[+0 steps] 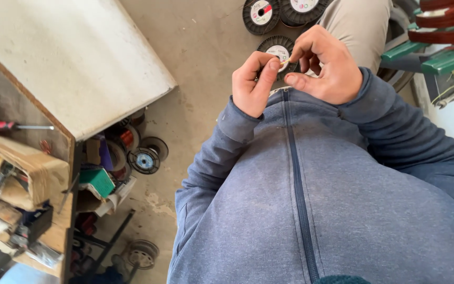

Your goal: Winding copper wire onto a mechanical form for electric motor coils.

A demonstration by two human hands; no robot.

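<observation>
My left hand (253, 83) and my right hand (324, 66) are raised close together in front of my chest, over my blue zip-up jacket (311, 200). Between the thumb and forefinger tips of both hands I pinch a tiny pale piece (284, 63), too small to identify. The other fingers of both hands are curled in. Behind the hands, on the concrete floor, lies a black spool (278, 48) with a white label.
Two more black spools (261, 14) lie on the floor at the top. At the left stands a wooden workbench with a red-handled screwdriver (6, 126), a white board (74, 63), and clutter with spools (144, 160) underneath. Green and red-brown coil parts (442, 31) sit at the right.
</observation>
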